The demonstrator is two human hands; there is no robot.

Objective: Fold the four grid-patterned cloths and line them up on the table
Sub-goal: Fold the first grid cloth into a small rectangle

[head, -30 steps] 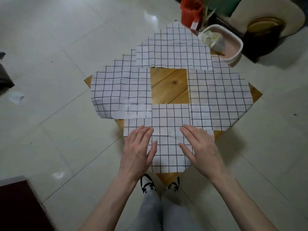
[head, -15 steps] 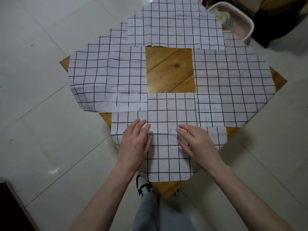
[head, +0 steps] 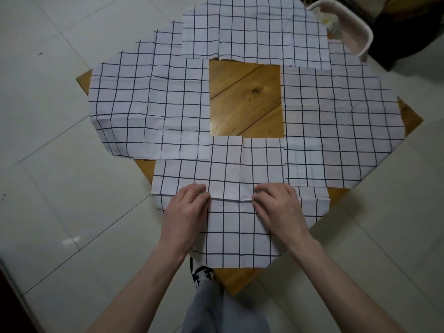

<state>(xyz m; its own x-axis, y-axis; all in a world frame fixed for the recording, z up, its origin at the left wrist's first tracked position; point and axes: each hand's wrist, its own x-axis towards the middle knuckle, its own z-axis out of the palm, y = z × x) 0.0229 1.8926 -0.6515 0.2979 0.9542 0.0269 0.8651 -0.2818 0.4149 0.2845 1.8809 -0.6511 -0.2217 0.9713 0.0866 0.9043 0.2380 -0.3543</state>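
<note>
Four grid-patterned cloths lie spread flat on one wooden surface (head: 245, 97), arranged in a ring that leaves one bare square of wood at the middle. Near cloth (head: 237, 227): directly under both hands, overhanging the surface corner closest to the person. Left cloth (head: 144, 102): ahead and to the left of the left hand (head: 186, 213), its near edge overlapping the near cloth. Right cloth (head: 336, 121): ahead and to the right of the right hand (head: 280, 207), also overlapping the near cloth. Far cloth (head: 249, 30): well beyond both hands, past the bare square.

Two hands on the near cloth, side by side with a gap between them. Grip of each: fingers curled down, fingertips pinching the fabric along one raised crease that runs across between the two hands. None of the four cloths is folded yet.

One white basin (head: 348, 32) stands beyond the right cloth, off the surface. One black-and-white shoe (head: 200, 275) shows below the left wrist, on the tiled floor (head: 60, 212).
</note>
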